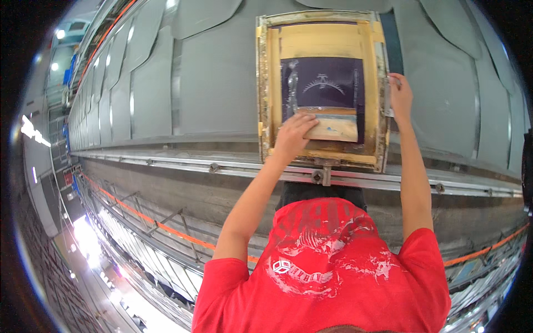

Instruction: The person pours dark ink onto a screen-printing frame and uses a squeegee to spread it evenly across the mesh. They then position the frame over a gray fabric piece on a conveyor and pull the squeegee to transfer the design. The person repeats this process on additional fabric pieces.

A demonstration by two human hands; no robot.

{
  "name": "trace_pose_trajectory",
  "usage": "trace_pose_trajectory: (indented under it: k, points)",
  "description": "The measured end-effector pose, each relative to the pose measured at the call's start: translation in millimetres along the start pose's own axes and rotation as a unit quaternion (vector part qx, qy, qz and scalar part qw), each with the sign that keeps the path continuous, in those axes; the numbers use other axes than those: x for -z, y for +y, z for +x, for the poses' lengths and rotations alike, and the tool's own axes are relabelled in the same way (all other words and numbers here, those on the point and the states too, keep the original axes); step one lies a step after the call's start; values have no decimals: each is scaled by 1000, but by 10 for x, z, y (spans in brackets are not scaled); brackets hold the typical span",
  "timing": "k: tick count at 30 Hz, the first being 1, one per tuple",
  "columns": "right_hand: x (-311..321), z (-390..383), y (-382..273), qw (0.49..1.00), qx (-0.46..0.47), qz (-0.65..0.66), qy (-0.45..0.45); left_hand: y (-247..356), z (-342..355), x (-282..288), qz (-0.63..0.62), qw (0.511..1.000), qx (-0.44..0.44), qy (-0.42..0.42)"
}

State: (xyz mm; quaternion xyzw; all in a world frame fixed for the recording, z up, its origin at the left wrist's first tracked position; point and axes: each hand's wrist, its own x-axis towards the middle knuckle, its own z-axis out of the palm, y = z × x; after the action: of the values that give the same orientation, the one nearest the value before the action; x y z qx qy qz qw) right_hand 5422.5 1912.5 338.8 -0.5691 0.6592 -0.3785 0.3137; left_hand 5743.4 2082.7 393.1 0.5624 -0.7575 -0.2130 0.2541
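A screen-printing frame [382, 139] with yellow-taped borders lies over the grey table ahead of me. Its dark purple mesh [341, 72] shows a pale arched design and a smear of clear ink along the left side. Near the frame's front end rests a squeegee [338, 130] with a wooden handle. My left hand [295, 133] is closed over the squeegee's left end. At the frame's right edge, my right hand [401, 97] has its fingers bent against the rim; its grip is partly hidden.
Grey garment-shaped panels [216, 83] line the long table on both sides of the frame. A metal rail [233, 168] with bolts runs along the near edge, and the frame's clamp [326, 173] meets it. An orange-edged rack [161, 222] stands behind me on the left.
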Motion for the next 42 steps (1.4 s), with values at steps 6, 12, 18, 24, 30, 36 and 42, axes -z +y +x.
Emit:
trace_pose_trajectory:
  k: [6,12,18,24,30,36,42]
  points:
    - [-250,-136,-798,1000,-30,-6,-2,-117,-384,411,37,998,11,51]
    - [-1949,-804,-1443,997,-14,72,4,-1342,-993,1541,60,998,34,12]
    - [-2428,-1097,-1753,997,-31,67,13,-1807,-1184,1943,85,996,25,-18]
    - [-2409,-1010,-1756,999,-32,8,29,-1910,-1319,1954,85,996,9,13]
    - [-2490,-951,-1655,998,-39,-28,31,-1980,-1659,2018,87,996,-37,-1]
    - [-2400,-924,-1588,998,-44,-46,-13,-2161,-1127,1956,126,990,-61,18]
    - [-2039,-773,-1936,932,177,-298,-106,-2492,144,2204,49,999,21,-11]
